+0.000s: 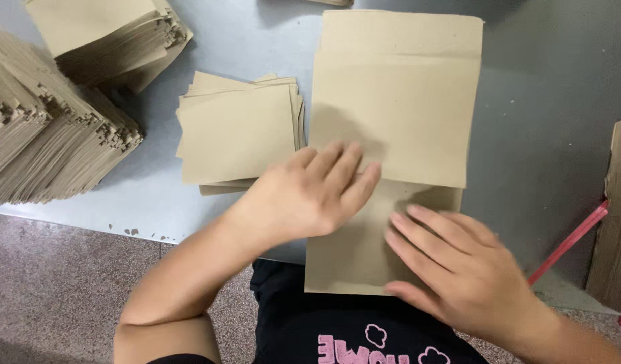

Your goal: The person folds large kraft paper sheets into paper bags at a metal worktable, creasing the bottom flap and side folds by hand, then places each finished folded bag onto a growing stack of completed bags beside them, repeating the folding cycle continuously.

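As the head view looks down, the left hand [304, 195] lies flat and open on a large brown paper sheet [391, 135] that rests on the grey counter [540, 135], its lower edge overhanging the counter's near edge. The right hand [459, 266], also open with fingers spread, presses the sheet's lower part. A small paper stack [236, 135] lies just left; taller stacks [47, 135] stand farther left.

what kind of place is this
Probably a small paper-goods workshop: tall stacks of brown paper sheets, a grey worktable, and both hands, left and right, pressing a folded brown sheet.
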The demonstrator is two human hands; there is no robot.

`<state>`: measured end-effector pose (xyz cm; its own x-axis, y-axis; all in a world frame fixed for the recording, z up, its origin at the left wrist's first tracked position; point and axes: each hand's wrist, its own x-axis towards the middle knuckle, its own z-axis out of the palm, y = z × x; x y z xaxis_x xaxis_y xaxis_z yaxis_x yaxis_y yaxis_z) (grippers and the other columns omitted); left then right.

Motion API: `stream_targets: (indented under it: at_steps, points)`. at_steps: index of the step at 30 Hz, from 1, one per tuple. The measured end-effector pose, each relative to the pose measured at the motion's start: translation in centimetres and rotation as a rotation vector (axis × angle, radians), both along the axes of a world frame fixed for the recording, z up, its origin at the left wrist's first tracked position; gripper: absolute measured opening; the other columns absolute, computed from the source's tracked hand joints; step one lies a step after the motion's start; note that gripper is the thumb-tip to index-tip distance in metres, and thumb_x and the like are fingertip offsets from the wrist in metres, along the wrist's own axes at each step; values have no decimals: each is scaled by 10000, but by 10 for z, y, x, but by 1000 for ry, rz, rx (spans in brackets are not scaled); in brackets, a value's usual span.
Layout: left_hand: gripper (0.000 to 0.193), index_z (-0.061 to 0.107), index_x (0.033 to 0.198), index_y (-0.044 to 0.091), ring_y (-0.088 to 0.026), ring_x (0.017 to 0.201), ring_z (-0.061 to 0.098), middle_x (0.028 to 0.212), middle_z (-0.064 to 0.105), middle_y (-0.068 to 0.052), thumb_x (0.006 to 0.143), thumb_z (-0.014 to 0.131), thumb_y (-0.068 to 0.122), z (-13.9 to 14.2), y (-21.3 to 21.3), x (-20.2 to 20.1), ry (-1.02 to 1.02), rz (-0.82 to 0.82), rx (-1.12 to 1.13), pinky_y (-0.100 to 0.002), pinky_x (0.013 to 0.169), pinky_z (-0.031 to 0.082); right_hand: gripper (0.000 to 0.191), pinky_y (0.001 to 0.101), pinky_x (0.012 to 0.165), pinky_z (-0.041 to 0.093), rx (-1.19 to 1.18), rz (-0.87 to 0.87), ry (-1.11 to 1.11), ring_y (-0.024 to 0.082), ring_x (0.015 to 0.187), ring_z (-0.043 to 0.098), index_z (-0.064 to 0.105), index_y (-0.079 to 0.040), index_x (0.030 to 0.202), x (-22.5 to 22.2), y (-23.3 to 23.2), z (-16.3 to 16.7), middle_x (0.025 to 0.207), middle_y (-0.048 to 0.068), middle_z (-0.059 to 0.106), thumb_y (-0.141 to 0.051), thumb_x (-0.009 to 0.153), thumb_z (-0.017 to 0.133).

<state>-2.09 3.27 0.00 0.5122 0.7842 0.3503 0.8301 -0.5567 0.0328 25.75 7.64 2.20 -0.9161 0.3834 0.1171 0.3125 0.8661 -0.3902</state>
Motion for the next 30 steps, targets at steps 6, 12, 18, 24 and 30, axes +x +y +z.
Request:
stream_targets:
  at_steps: [6, 12, 18, 24, 30]
  points:
    - [196, 729, 1160, 97, -193, 982, 746, 1139, 771, -86, 1014, 761, 223, 5, -23, -69, 69, 305, 93, -313, 802, 584, 809, 490, 1230, 185, 90, -79, -107, 268, 1436, 441, 556, -17, 1444, -5, 4, -22, 1486, 126, 569, -626, 912, 550]
    - [202, 749, 1057, 161, -216, 1066, 744, 1172, 766, -33, 860, 734, 121, -26, -67, -87, -79, 499, -299, -358, 923, 580, 728, 501, 1228, 191, 124, -76, -90, 277, 1434, 444, 594, -48, 1412, -8, 14, -20, 1472, 121, 580, -596, 934, 559]
    - [304, 745, 1118, 132, -268, 1184, 653, 1255, 708, -96, 834, 790, 233, -14, -68, -37, -213, 393, -283, -489, 984, 531, 610, 405, 922, 419, 3, 70, 23, 247, 1134, 568, 658, -75, 1312, -3, 7, 6, 1355, 93, 633, -497, 880, 745]
    - [139, 645, 991, 101, -315, 1282, 638, 1359, 666, -126, 904, 705, 191, 7, -51, 15, -501, -126, -204, -440, 1081, 566, 509, 384, 847, 474, -73, 22, 39, 221, 1052, 603, 734, -91, 1172, -10, 11, -9, 1282, 1, 686, -326, 736, 848]
    - [159, 656, 1001, 87, -324, 1215, 661, 1178, 688, -108, 875, 683, 181, 13, -39, 17, -470, -104, -294, -444, 1015, 558, 537, 359, 893, 480, -199, 1, 48, 212, 1076, 608, 740, -138, 1176, -14, 23, -9, 1277, -38, 699, -370, 702, 842]
